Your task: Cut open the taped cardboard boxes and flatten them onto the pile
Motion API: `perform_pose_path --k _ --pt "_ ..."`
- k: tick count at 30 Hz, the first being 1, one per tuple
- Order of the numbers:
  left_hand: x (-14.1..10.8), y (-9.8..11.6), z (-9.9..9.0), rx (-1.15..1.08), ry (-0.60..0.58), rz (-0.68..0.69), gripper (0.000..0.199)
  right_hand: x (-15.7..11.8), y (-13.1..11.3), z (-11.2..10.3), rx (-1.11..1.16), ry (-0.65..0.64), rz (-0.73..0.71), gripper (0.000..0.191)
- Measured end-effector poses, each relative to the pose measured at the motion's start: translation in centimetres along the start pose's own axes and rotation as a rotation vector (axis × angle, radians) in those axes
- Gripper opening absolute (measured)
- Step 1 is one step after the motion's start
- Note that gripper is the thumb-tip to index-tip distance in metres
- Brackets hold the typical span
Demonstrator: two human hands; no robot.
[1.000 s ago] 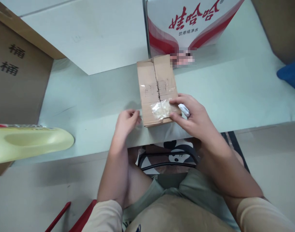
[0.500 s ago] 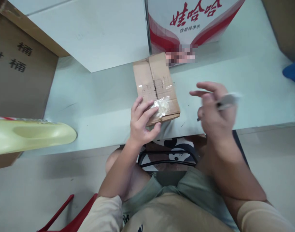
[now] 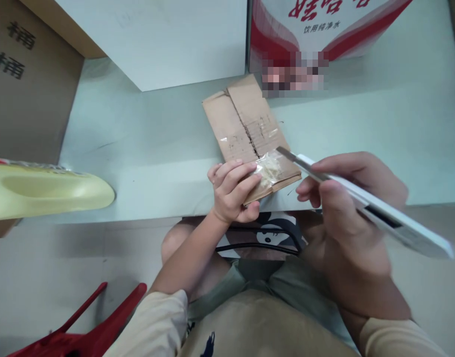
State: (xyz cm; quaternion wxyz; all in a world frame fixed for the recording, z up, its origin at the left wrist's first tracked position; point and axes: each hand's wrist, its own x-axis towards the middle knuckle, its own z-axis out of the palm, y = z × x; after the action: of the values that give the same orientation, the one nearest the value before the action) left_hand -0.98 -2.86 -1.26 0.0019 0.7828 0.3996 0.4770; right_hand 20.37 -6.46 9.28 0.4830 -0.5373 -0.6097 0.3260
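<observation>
A small brown cardboard box (image 3: 237,124) lies slanted on the table, with a dark seam down its top and clear tape (image 3: 269,171) across its near end. My left hand (image 3: 232,191) grips the near left corner, fingers on the top face and thumb at the front edge. In my right hand (image 3: 356,218) is a white box cutter (image 3: 402,225), held between thumb and fingers. Its metal blade is out and points left, the tip over the taped end of the box. Whether the tip touches the tape I cannot tell.
Behind the box stand a large white box (image 3: 182,44) and a red and white carton (image 3: 342,34). A yellow bottle (image 3: 59,191) lies at the left, near a big brown carton (image 3: 33,104). A red stool (image 3: 78,337) is on the floor below the pale table (image 3: 153,178).
My right hand has brought the box cutter round so that its blade now points at the box. The box has turned slightly, and my left hand's fingers have closed more on its corner.
</observation>
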Motion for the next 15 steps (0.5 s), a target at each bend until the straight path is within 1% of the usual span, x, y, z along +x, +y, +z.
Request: perform_pose_path --k 1,3,5,7,9,11,15 --pt "-0.1 -0.1 0.1 0.003 -0.005 0.004 0.054 0.0 -0.5 0.7 -0.011 0.041 0.004 0.019" --pt "0.1 0.1 0.3 -0.014 0.052 0.041 0.048 0.0 -1.0 1.6 -0.069 0.078 0.008 0.016" --pt "0.6 0.4 0.5 -0.032 0.15 0.083 0.042 0.2 -1.1 2.0 -0.153 0.042 -0.012 0.014" --pt "1.0 0.7 0.6 -0.018 0.203 0.098 0.041 0.6 -1.0 2.1 -0.226 0.011 -0.067 0.011" --pt "1.3 0.8 0.7 0.009 0.209 0.104 0.042 0.9 -0.7 2.1 -0.277 -0.001 -0.14 0.008" --pt "1.3 0.9 0.7 0.019 0.213 0.095 0.042 1.1 -0.5 2.0 -0.31 0.003 -0.182 0.004" --pt "1.3 1.1 0.8 0.008 0.243 0.086 0.041 1.0 -0.3 2.1 -0.323 0.004 -0.199 0.004"
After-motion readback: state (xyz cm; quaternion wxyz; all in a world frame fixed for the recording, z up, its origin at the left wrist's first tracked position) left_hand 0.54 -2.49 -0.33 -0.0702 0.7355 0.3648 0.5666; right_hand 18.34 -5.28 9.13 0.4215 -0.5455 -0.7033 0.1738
